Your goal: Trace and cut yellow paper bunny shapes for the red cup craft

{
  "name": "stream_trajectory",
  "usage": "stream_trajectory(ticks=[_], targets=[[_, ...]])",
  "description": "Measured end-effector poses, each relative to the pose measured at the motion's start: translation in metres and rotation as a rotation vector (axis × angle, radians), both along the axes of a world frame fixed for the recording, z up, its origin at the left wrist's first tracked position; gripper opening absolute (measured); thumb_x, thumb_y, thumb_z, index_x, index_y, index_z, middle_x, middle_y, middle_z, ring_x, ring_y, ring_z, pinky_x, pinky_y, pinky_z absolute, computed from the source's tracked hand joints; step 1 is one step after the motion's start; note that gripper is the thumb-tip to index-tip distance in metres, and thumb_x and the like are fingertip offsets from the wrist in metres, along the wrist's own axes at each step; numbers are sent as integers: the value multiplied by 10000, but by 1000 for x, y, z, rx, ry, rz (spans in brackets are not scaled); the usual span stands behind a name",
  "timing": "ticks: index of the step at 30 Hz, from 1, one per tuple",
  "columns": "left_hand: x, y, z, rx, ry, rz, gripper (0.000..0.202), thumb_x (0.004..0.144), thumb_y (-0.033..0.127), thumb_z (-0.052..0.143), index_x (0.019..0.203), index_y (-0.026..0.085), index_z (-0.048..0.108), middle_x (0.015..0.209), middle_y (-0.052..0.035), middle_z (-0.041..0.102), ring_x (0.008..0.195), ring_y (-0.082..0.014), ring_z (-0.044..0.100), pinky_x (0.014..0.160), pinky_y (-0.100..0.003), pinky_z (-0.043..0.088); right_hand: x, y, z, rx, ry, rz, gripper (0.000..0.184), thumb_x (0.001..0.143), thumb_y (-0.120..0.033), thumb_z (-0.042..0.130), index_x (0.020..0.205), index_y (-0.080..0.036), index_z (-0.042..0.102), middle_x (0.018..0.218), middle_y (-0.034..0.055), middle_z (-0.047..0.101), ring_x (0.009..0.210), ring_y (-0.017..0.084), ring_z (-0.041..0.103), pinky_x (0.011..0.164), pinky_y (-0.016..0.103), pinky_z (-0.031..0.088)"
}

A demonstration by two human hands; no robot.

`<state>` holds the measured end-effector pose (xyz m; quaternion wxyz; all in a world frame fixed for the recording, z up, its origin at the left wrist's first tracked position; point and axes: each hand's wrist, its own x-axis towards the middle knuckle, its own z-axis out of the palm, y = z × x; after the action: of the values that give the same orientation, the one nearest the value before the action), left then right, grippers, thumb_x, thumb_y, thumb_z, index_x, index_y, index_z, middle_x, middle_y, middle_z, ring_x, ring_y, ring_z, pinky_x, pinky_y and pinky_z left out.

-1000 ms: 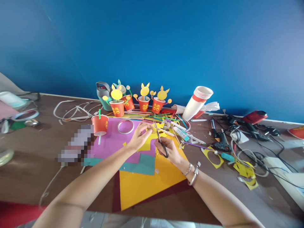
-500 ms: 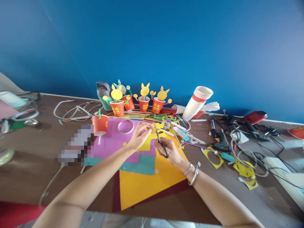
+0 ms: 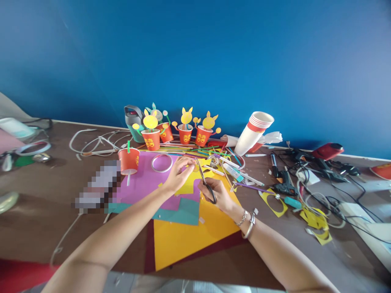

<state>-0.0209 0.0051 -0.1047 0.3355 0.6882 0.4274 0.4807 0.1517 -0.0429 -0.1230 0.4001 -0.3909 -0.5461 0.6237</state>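
Observation:
My right hand [image 3: 215, 193] is closed around the handles of a pair of scissors [image 3: 201, 173], whose blades point up and away. Just left of the blades, my left hand [image 3: 181, 173] pinches a small piece of paper [image 3: 197, 167], yellowish and seemingly rounded, partly covered by the fingertips. The blades are at the edge of this piece; whether they cut into it is too small to tell. Beneath both hands lie a yellow paper sheet [image 3: 186, 187], a purple sheet [image 3: 143, 183], a teal sheet [image 3: 186, 213] and a large orange-yellow sheet [image 3: 180, 244].
Several red paper cups [image 3: 151, 140] with yellow paper rabbit figures stand along the wall. A tape roll [image 3: 161, 163] and an upturned red cup [image 3: 128, 160] are to the left. Stacked cups [image 3: 253, 132], a glue gun [image 3: 285, 185], cables and yellow paper scraps [image 3: 276, 203] lie right.
The scissor blades look slightly closer together than before. Both hands stay in nearly the same place, and the things on the table have not moved.

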Motion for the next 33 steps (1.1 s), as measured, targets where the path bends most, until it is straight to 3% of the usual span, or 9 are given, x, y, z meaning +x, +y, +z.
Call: stream_trajectory(ticks=[9,13,19,23,26,28,30,33], targets=[[-1,2,0,0,8,-7,213,839,352,530,686,217,588,922,-63,688,961,-234,582,929,-386,437,0,1,1,36,-39,-3,429,715,-525,755,621,-200,490,480,-74,372,420,61,298,406,230,238],[-8,11,1,5,32,13,202,806,319,520,648,219,596,912,-49,694,964,-233,594,924,-379,442,2,5,-4,6,-20,-93,398,709,-520,759,661,-200,527,472,-79,359,401,64,302,391,226,228],[-33,33,-2,-38,476,-77,234,697,210,532,472,234,594,633,-18,614,730,-206,568,785,-337,431,7,12,-6,42,12,-207,433,698,-581,750,721,-192,560,499,-65,432,385,60,336,368,216,239],[-39,34,-6,2,738,33,239,673,190,615,444,225,555,613,-40,582,782,-245,560,816,-371,409,7,11,-3,40,25,-206,425,695,-565,760,720,-192,558,496,-69,433,385,55,326,363,213,260],[-36,29,-9,26,786,136,103,658,165,676,605,221,608,733,-68,620,942,-313,557,873,-421,398,8,12,-3,49,15,-212,390,710,-534,754,723,-192,567,485,-77,410,390,57,320,368,212,271],[-32,25,-13,72,765,161,165,698,149,665,848,218,662,923,-97,655,1064,-339,523,916,-450,387,8,13,-5,64,10,-225,366,720,-511,749,729,-191,571,481,-80,404,396,59,324,376,213,280],[-27,21,-17,120,739,118,279,790,178,614,1064,221,642,1116,-110,639,1147,-337,489,964,-468,367,8,13,-7,70,11,-243,344,727,-490,747,746,-192,576,489,-74,428,399,59,340,384,216,291],[-18,17,-24,144,712,35,351,876,264,564,1223,217,586,1265,-117,588,1219,-343,458,1012,-483,341,8,12,-8,67,23,-271,320,761,-485,713,771,-193,581,527,-57,472,418,59,378,405,216,314]])
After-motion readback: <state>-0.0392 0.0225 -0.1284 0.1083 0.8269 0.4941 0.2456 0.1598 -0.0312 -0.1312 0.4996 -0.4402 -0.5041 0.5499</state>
